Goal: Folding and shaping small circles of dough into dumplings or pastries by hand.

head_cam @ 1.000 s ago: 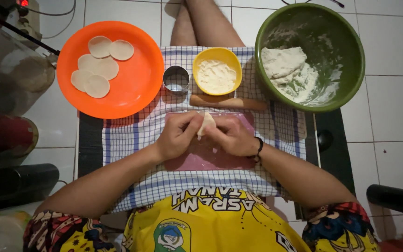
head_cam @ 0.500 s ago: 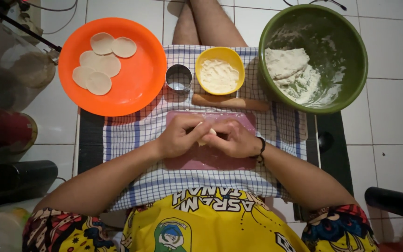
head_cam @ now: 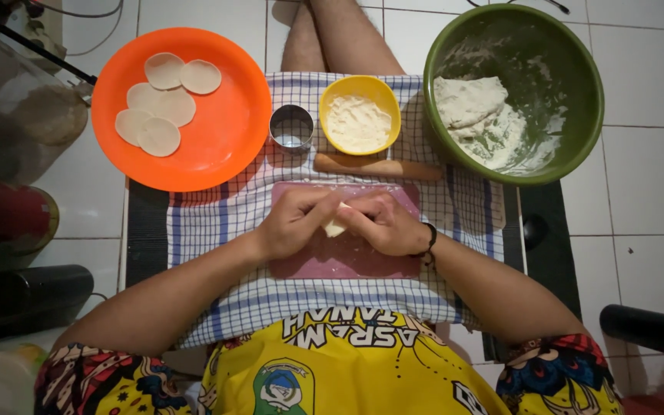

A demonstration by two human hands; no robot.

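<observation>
left hand (head_cam: 295, 223) and right hand (head_cam: 384, 224) were closed together around a dough piece (head_cam: 337, 225) | held above pink board (head_cam: 347, 261) | rolling pin (head_cam: 378, 166) lay beyond

Yellow printed apron (head_cam: 347, 361) at bottom centre, green round emblem on it. Multicolour patterned short sleeves (head_cam: 101, 380) in both bottom corners. Thin black wristband (head_cam: 429, 240) on right wrist. Forearms bare.
</observation>
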